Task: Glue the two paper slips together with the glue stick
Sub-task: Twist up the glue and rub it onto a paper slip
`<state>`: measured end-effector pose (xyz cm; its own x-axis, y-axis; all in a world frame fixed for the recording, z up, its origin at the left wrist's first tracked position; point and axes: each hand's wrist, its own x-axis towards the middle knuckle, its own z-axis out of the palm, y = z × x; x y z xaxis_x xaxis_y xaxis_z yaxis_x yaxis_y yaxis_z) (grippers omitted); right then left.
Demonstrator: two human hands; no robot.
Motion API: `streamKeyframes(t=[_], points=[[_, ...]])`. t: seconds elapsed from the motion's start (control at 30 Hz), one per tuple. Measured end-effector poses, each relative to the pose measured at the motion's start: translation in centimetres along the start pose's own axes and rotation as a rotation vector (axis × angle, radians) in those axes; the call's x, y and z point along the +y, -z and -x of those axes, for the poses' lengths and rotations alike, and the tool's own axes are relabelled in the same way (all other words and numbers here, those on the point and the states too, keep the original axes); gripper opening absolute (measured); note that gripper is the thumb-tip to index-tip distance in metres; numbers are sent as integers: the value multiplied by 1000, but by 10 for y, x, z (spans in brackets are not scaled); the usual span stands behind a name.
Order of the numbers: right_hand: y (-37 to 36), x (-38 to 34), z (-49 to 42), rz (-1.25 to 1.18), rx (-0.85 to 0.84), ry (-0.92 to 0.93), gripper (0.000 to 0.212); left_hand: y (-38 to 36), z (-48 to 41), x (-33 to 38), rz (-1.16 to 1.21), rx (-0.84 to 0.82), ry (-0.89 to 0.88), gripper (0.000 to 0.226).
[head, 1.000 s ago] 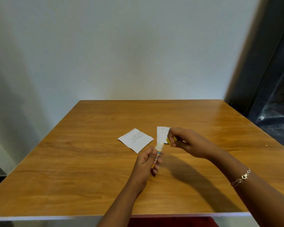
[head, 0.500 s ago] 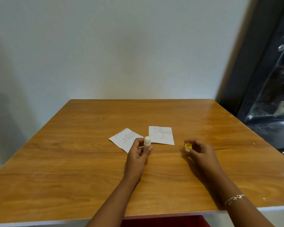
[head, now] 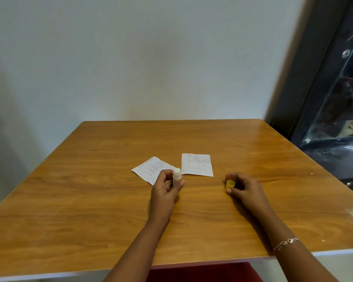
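Note:
Two white printed paper slips lie side by side at the middle of the wooden table (head: 90, 210): the left slip (head: 149, 168) is turned at an angle, the right slip (head: 197, 164) lies straight. My left hand (head: 164, 193) holds the uncapped glue stick (head: 177, 175) upright, its white tip showing above my fingers, just in front of the left slip's near corner. My right hand (head: 246, 190) rests on the table to the right and pinches the small yellow cap (head: 230, 184).
A white wall stands behind the table's far edge. A dark glass cabinet (head: 334, 98) is at the right. The table's near edge runs along the bottom of the view, with something dark red (head: 202, 271) below it.
My hands have parted: the right one pulled the yellow cap off the glue stick and moved right and down to the table. The left one now holds the stick upright.

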<state>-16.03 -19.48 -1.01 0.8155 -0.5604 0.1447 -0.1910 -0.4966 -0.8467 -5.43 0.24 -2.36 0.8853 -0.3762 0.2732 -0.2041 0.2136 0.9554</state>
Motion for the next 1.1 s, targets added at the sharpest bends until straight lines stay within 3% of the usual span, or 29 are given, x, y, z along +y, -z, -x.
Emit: streamKeyframes(t=[0.17,0.23,0.3,0.37,0.47,0.77,1.0,1.1], points=[[-13,-27,23,26,262,233,35,1,-1,-2,-41,53,-18,21],[-33,-43,32,-203,101,185,32,0,-2,-2,-20,65,-11,23],[-58,-57,40,-585,-214,-10,37,0,-2,-2,-4,82,-21,24],[-76,-62,40,-703,-387,-71,47,2,-3,-1,1,94,-35,22],[-89,-63,34,-707,-392,-58,49,4,-4,0,54,110,-4,18],[-94,-59,32,-854,-307,-118,23,0,-2,4,112,52,41,14],[-86,-55,30,-951,-413,-133,27,1,-1,5,188,-22,95,3],[-82,-55,28,-989,-445,-159,34,1,-1,6,260,-63,136,8]])
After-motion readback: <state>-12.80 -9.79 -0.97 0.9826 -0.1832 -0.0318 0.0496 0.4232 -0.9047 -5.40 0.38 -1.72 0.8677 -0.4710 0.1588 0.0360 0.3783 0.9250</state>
